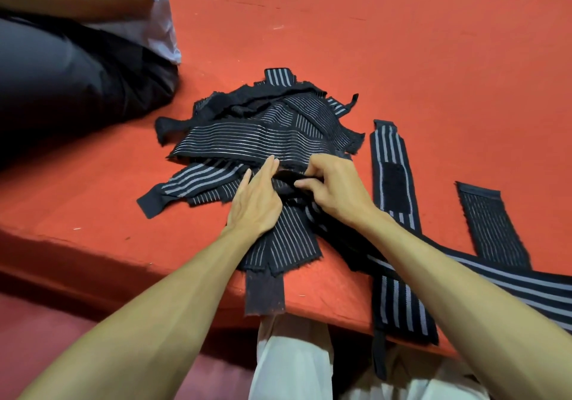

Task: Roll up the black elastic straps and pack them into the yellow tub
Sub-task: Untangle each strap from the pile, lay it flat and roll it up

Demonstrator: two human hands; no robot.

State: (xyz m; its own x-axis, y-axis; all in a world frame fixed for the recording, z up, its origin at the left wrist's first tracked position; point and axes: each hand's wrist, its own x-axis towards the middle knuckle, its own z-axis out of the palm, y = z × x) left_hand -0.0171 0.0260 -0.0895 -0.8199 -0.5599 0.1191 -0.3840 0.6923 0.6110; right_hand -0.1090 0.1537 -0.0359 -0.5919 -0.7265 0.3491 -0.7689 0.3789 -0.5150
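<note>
Right hand pinches strap near table edge

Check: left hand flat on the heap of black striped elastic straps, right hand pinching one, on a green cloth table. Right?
The head view shows a red cloth table, not green. Otherwise correct: left hand flat on the heap of black striped elastic straps, right hand pinching one.

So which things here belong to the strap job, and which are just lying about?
Job: strap pile; dark strap pinched by right hand; left hand pressing flat on pile; loose straps at right. Yellow tub not in view.
Other: red table cover; seated person.
</note>
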